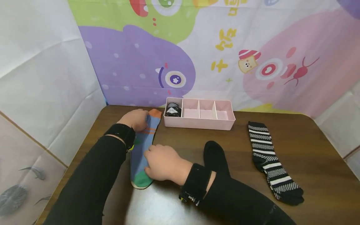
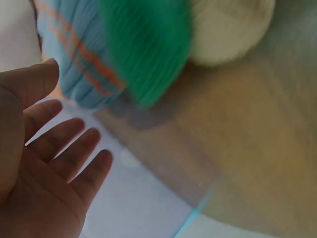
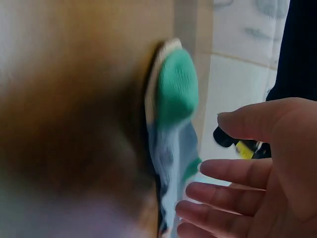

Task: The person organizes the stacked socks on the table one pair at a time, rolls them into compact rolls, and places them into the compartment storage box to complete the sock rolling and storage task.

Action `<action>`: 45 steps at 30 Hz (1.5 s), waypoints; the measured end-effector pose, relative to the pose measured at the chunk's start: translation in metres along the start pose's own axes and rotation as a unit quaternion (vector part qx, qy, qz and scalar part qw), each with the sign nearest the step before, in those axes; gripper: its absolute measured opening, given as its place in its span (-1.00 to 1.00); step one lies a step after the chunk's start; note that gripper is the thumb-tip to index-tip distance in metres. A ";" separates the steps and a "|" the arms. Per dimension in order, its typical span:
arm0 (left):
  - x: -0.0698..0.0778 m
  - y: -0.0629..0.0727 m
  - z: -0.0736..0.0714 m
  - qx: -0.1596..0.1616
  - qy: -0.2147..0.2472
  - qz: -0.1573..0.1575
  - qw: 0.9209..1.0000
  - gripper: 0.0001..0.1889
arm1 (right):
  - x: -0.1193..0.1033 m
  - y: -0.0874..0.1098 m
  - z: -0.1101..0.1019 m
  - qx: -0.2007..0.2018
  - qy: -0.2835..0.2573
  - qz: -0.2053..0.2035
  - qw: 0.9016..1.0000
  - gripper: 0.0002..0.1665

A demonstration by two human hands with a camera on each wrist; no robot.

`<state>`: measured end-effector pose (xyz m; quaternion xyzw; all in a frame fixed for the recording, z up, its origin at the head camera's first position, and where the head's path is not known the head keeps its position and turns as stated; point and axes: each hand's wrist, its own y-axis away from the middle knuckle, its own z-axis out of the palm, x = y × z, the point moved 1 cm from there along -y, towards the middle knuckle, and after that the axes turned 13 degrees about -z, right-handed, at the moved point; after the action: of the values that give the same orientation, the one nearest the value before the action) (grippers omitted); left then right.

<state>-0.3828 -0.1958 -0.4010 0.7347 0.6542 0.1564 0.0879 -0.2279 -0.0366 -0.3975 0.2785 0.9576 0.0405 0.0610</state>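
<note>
Left hand (image 1: 135, 120), right hand (image 1: 166, 163) at blue sock (image 1: 138, 159); yellow lettering (image 1: 222, 38) on backdrop (image 1: 132, 62)

A blue sock (image 1: 137, 157) with orange stripes, an orange far end and a green near end is lying flat left of the pink box (image 1: 198, 123), extending nearward; a beige layer is showing beneath the green.
</note>
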 end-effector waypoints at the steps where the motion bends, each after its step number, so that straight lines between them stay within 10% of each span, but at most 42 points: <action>1: 0.000 -0.001 0.004 0.001 -0.002 0.005 1.000 -0.44 | -0.003 0.001 0.002 -0.004 0.005 -0.009 1.000 -0.45; 13: 0.002 0.020 0.025 0.069 -0.069 0.081 0.992 -0.59 | -0.031 0.022 0.015 -0.086 -0.009 -0.033 0.996 -0.25; 45: 0.008 0.057 0.054 0.010 0.015 0.075 0.997 -0.40 | -0.025 0.053 0.025 -0.082 -0.089 -0.065 0.990 -0.43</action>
<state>-0.3099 -0.1915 -0.4318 0.7799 0.6004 0.1669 0.0583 -0.1756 -0.0041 -0.4139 0.2123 0.9579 0.0897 0.1714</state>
